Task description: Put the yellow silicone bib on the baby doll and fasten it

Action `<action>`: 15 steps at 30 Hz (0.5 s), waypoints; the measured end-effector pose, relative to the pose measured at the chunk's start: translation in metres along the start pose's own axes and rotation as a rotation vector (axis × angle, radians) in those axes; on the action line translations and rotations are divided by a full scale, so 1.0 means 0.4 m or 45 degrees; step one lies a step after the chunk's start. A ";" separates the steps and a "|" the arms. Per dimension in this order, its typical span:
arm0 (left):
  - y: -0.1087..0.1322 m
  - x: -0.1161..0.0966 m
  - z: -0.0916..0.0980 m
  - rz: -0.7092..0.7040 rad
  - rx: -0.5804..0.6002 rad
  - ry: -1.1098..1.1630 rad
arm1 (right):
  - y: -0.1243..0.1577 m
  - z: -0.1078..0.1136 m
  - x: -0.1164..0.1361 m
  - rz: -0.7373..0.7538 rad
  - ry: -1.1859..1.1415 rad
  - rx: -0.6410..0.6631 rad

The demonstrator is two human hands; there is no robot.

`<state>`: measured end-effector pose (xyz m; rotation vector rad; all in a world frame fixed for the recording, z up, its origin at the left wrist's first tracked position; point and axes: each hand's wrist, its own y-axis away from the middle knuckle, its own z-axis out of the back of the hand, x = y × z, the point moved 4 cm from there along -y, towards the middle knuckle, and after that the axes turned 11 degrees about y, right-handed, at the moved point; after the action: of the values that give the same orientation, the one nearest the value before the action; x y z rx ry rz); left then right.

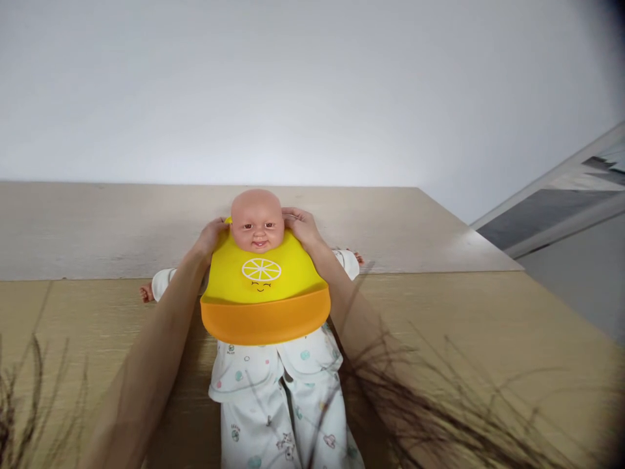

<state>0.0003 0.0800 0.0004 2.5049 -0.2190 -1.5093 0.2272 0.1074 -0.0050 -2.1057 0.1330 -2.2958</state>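
Note:
A bald baby doll [258,218] lies face up, dressed in white printed clothes [254,404]. Over its chest is a yellow bib [229,273] with a white citrus slice, a smiling face and an orange pocket [266,319]. My left hand [213,236] is closed at the bib's neck edge, beside the doll's head. On the other side, my right hand [300,226] has its fingers curled round the bib's neck strap, partly behind the head. The fingertips of both hands are partly hidden.
The doll rests on a light wooden table [97,228] with a seam across it. Its arms stretch out to both sides. Behind stands a plain pale wall [293,91]. Blurred dark hair strands [430,410] cross the lower view.

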 end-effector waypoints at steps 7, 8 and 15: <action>0.005 0.008 -0.015 -0.092 0.116 -0.044 | -0.003 0.003 0.014 0.037 0.017 0.003; 0.005 0.009 -0.015 -0.098 0.130 -0.054 | -0.004 0.005 0.018 0.043 0.030 -0.001; 0.008 0.000 -0.001 -0.123 0.078 -0.124 | -0.012 0.015 0.017 0.075 0.078 -0.011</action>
<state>0.0008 0.0770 0.0015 2.5254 -0.1643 -1.6889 0.2328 0.1116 0.0025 -2.0078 0.2033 -2.3307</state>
